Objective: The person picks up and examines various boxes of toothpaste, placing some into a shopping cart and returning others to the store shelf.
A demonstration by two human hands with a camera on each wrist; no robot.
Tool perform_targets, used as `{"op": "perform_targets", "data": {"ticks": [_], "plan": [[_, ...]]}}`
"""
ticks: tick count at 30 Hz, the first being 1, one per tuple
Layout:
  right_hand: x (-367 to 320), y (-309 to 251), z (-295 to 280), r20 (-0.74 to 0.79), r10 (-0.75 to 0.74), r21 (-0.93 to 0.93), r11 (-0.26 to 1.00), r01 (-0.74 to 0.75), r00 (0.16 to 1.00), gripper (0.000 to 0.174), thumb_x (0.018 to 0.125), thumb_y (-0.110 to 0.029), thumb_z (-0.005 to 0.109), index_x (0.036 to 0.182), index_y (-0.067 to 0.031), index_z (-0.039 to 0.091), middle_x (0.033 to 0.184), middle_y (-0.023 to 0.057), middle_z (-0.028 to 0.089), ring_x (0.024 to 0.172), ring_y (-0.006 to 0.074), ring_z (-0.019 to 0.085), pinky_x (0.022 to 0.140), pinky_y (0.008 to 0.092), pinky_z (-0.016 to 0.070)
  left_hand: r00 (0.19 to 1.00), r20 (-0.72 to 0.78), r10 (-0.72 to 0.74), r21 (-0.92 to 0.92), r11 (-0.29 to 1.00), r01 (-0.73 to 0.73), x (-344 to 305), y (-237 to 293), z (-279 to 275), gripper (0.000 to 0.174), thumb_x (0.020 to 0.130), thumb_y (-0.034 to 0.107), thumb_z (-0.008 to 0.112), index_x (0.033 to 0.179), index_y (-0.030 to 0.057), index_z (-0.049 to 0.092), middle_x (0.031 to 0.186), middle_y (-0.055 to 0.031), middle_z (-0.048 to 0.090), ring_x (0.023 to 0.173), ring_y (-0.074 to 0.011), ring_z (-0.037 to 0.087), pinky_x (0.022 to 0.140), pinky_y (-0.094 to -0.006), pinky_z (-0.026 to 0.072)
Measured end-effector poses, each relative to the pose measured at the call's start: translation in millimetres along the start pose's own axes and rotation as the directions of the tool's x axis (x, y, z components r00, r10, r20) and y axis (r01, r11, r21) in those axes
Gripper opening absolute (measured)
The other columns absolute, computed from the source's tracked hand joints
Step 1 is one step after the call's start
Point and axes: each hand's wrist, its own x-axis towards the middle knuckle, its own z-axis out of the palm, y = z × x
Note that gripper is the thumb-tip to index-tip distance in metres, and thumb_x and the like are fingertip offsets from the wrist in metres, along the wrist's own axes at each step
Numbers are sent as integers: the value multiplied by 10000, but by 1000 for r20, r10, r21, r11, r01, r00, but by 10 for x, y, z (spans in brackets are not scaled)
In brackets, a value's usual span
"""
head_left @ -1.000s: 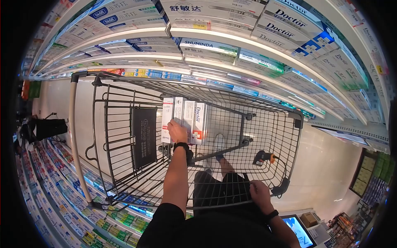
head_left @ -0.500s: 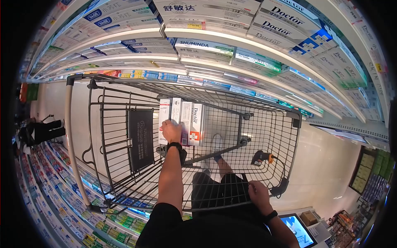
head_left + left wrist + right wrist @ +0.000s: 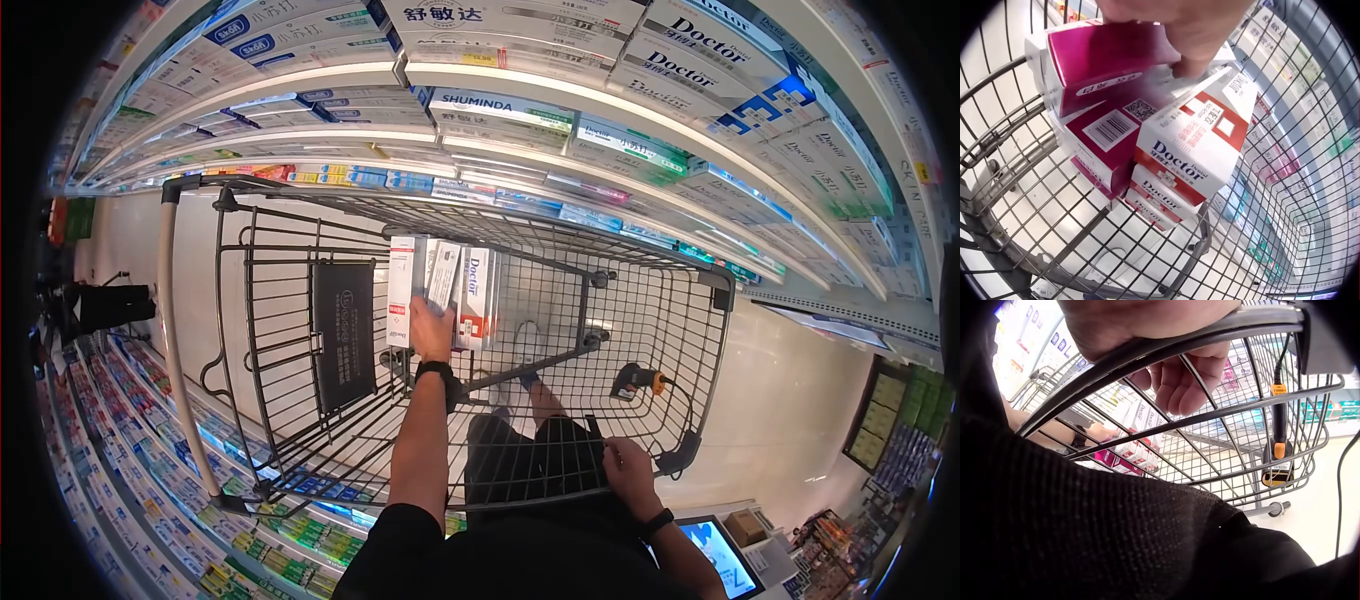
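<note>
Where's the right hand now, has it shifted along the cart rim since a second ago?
No. The right hand still grips the cart rim, the same gap below the hanging scanner.

Lit shelves (image 3: 560, 90) packed with boxed goods are lining both sides of the aisle. A pale glossy floor (image 3: 800, 400) is reflecting light, and a blue screen (image 3: 722, 560) is glowing low on the right.

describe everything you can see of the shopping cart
The shopping cart is a dark metal wire basket with a pale handle bar at one end and a black panel on its flap. It stands in an aisle between stocked shelves. An orange-and-black device on a cable hangs on one wall. White-and-red Doctor boxes stand in a row inside; the left hand grips one tilted box, and the right hand grips the top rim.
</note>
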Motion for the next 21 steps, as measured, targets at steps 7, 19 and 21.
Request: {"op": "perform_targets", "data": {"ticks": [7, 19, 21], "plan": [[6, 9, 9, 7, 21, 6, 1000, -21, 1000, 169, 833, -86, 620, 989, -23, 634, 877, 168, 660, 793, 334, 646, 698, 394, 528, 991, -7, 130, 46, 990, -130, 170, -124, 159, 348, 772, 170, 741, 920, -17, 487, 936, -221, 591, 876, -438, 572, 772, -487, 472], [1, 23, 18, 2, 8, 9, 1000, -8, 1000, 174, 833, -92, 621, 992, -22, 631, 874, 168, 657, 792, 332, 642, 709, 395, 521, 947, -64, 313, -117, 941, -319, 100, -201, 189, 266, 728, 136, 775, 740, -17, 558, 989, -188, 516, 937, -356, 530, 833, -424, 439], [6, 4, 7, -4, 4, 18, 1000, -4, 1000, 170, 832, -89, 620, 987, -19, 630, 867, 169, 656, 785, 333, 642, 708, 396, 521, 959, -26, 281, -143, 949, -282, 95, -191, 219, 284, 731, 145, 778, 813, -19, 561, 1001, -191, 531, 943, -360, 544, 831, -416, 449]]}}
